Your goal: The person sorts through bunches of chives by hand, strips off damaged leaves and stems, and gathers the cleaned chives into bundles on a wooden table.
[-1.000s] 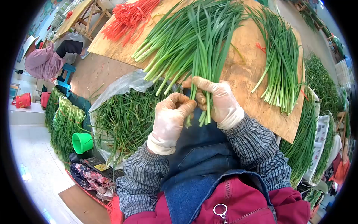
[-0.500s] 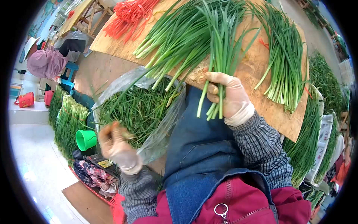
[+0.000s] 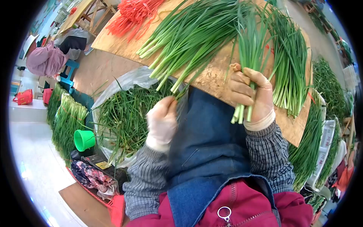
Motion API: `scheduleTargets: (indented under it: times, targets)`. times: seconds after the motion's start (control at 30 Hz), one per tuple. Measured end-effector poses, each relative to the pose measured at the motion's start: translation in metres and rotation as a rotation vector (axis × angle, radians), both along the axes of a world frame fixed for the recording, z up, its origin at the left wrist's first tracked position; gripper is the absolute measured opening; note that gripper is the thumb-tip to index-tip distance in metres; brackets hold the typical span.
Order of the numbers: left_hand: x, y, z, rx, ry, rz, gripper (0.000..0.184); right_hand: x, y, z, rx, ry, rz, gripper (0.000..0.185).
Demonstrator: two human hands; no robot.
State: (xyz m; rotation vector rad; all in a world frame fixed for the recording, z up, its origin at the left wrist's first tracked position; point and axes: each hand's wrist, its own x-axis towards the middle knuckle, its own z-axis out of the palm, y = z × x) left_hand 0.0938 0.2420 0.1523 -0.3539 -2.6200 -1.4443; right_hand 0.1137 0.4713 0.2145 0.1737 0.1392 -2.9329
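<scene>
My right hand, in a thin pale glove, is wrapped round a small bunch of garlic chives, cut ends down, over the table's near edge. At the lower edge of the loose chive pile, my gloved left hand pinches what looks like a thin chive stalk; the fingertips are partly hidden. Right of the held bunch lies another bunch of chives with a red tie. Below and left of the pile, a bag lined with clear plastic holds loose green trimmings.
Red ties are heaped on the wooden table. A green bucket and upright chive bundles stand at left. A person in a mauve top sits beyond. A white crate is at right.
My left hand has moved from over the trimmings, up and right to the pile's lower edge. My right hand has shifted right with its bunch, its fingers now closed further round it.
</scene>
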Motion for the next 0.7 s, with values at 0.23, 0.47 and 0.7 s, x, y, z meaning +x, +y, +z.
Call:
scheduleTargets:
  times: [0.23, 0.47, 0.7]
  targets:
    - [0.046, -0.199, 0.004, -1.402, -0.395, 0.437, 0.012, 0.015, 0.046, 0.030, 0.042, 0.249, -0.049, 0.036]
    - [0.008, 0.009, 0.036, -0.279, 0.478, -0.252, 0.027, 0.024, 0.053, 0.045, 0.133, 0.220, -0.080, 0.039]
    - [-0.068, 0.195, 0.037, -0.542, 0.420, -0.128, 0.056, 0.041, 0.053, 0.040, 0.241, 0.010, -0.164, 0.033]
